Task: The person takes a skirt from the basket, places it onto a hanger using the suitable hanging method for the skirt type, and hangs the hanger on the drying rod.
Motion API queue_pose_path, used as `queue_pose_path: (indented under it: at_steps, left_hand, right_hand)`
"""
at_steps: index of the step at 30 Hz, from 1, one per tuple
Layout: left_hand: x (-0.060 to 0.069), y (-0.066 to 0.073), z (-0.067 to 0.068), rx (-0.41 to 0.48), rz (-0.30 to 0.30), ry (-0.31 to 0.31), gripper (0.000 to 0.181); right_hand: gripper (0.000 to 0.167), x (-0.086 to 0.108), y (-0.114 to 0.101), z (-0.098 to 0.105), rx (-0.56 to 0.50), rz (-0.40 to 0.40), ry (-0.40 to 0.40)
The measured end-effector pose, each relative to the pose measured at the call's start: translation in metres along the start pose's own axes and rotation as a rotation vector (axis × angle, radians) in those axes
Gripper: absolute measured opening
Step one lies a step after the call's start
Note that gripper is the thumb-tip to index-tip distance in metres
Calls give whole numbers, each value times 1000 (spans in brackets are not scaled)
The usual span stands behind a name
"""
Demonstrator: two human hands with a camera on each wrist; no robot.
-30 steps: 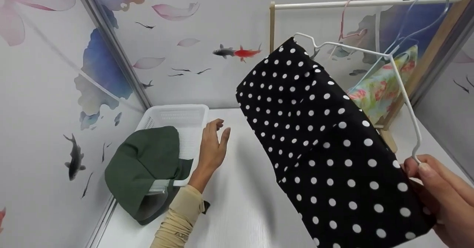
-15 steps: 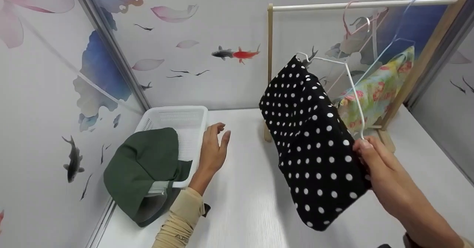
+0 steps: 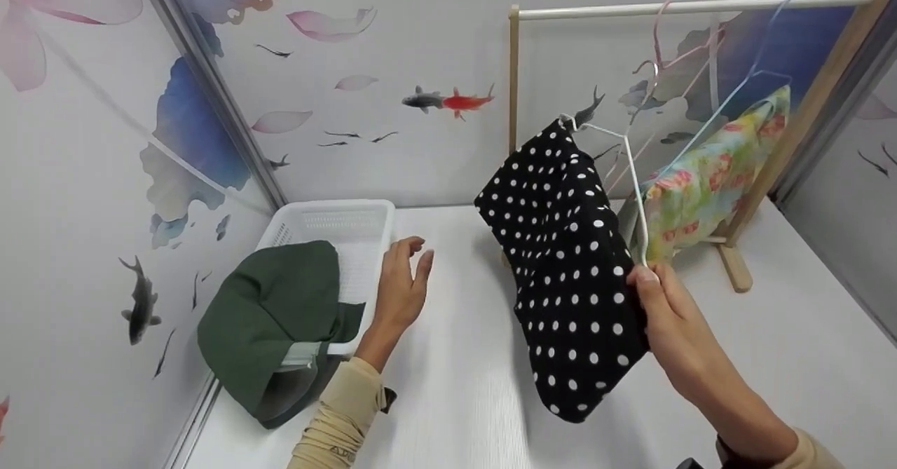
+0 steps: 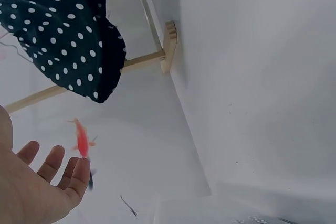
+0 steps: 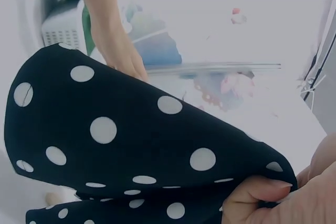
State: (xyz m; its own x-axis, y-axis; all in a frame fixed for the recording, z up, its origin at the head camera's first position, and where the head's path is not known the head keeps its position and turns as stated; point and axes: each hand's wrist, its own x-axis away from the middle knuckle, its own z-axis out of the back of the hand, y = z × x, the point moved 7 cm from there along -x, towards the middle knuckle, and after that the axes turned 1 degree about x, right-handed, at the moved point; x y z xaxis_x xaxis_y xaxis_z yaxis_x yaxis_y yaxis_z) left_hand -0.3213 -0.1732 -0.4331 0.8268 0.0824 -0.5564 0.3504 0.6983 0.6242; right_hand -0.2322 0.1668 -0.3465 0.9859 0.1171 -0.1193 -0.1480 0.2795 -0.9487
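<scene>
My right hand [image 3: 683,336] grips the near end of a white wire hanger [image 3: 636,181] together with the edge of a black cloth with white polka dots [image 3: 571,273]. The cloth hangs from the hanger over the table, left of the rack's wooden leg. In the right wrist view the thumb pinches the dotted cloth [image 5: 105,129] at its corner. Beside the white basket [image 3: 389,227], my left hand [image 3: 403,287] hovers with relaxed fingers and holds nothing. In the left wrist view the left hand [image 4: 47,182] is apart from the dotted cloth [image 4: 63,35].
A rack with a white rail [image 3: 596,12] stands at the back right. From it hang a pink hanger [image 3: 657,34] and a blue hanger [image 3: 750,69] with a floral cloth [image 3: 722,167]. A dark green garment [image 3: 273,301] drapes over the basket. Printed walls close the sides.
My right hand has carried the hanger and dotted cloth leftward and away from me, and the hanger's hook has dropped below the rail. The left hand has barely moved.
</scene>
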Motion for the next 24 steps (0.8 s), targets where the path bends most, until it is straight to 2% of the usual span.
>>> queue_pose_path:
  at_steps: [7, 11, 15, 19, 24]
  left_hand:
    - [1, 0, -3, 11, -7, -9, 42]
    - [1, -1, -4, 20, -9, -14, 41]
    - [1, -1, -4, 36, -16, -13, 39]
    - [2, -1, -4, 38, -24, -9, 38]
    - [3, -1, -5, 29, -18, -11, 39]
  right_hand:
    - [35, 18, 10, 2, 82, 15, 75]
    - [34, 17, 7, 3, 148, 64, 113]
    - [38, -2, -3, 1, 177, 110, 115]
    - [41, -35, -12, -3, 153, 137, 112]
    - [37, -75, -15, 1, 124, 146, 186]
